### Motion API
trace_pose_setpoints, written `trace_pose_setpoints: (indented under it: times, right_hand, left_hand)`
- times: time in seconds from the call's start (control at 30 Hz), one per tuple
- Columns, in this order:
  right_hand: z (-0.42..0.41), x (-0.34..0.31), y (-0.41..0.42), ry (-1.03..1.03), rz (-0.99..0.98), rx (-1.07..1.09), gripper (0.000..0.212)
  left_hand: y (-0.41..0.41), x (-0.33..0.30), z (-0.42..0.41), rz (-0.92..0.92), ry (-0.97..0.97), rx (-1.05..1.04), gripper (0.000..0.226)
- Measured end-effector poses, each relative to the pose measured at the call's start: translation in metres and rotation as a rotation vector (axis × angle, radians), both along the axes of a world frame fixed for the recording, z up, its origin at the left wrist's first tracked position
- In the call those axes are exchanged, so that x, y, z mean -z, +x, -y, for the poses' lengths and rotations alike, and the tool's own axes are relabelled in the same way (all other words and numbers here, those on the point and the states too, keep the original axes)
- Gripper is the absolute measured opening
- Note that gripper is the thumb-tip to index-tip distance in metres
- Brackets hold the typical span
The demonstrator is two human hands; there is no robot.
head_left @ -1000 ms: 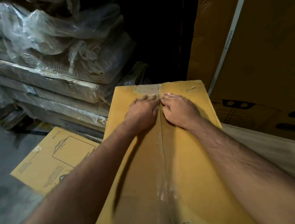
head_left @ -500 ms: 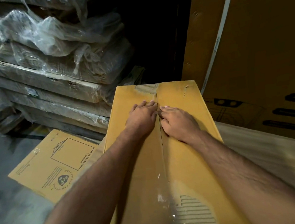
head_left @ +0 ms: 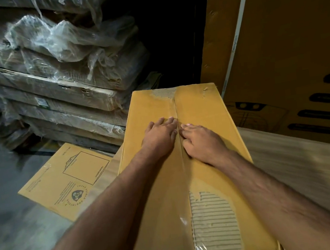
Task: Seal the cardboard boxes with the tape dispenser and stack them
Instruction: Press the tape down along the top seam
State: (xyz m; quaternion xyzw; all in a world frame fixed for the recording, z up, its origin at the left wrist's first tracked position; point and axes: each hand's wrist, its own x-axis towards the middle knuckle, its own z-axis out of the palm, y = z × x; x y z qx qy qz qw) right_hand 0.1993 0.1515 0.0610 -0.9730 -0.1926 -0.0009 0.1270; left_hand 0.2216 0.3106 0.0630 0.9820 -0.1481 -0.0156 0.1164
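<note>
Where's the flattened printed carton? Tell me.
In the head view the flattened printed carton lies on the floor, left of the cardboard box under both hands, below the plastic-wrapped stacks.

Dim storage area, light falling from the near side.
Grey concrete floor [head_left: 8,206] at left carries a stack of flattened cartons wrapped in clear plastic film [head_left: 60,75]; a pale wooden desk [head_left: 300,170] sits right, beneath tall brown printed cardboard panels [head_left: 285,47].

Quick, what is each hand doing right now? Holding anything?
Left hand: open, fingers flat on the cardboard box beside its centre seam, holding nothing.
Right hand: open, resting on the box across the seam, holding nothing.
</note>
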Motion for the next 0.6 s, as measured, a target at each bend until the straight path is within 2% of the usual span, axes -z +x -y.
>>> trace_pose_setpoints:
  times: [0.07,0.13,0.23,0.47,0.6]
  right_hand:
    - [-0.002,-0.004,0.005,0.022,-0.011,0.020,0.048]
    - [-0.004,-0.006,0.006,0.026,-0.024,0.019,0.046]
    - [-0.004,-0.009,-0.004,0.016,-0.045,0.018,0.046]
    - [-0.001,-0.013,-0.077,0.035,-0.075,0.009,0.051]
    - [0.002,-0.009,-0.090,0.082,-0.054,0.062,0.048]
  left_hand:
    - [-0.016,-0.011,0.001,-0.047,-0.043,0.002,0.042]
    - [-0.042,-0.011,-0.002,-0.022,0.001,0.029,0.039]
    - [-0.070,0.000,-0.006,0.024,0.030,0.048,0.047]
    - [-0.072,-0.003,-0.004,-0.030,0.041,0.025,0.048]
    - [-0.087,-0.019,0.003,-0.101,0.055,0.000,0.044]
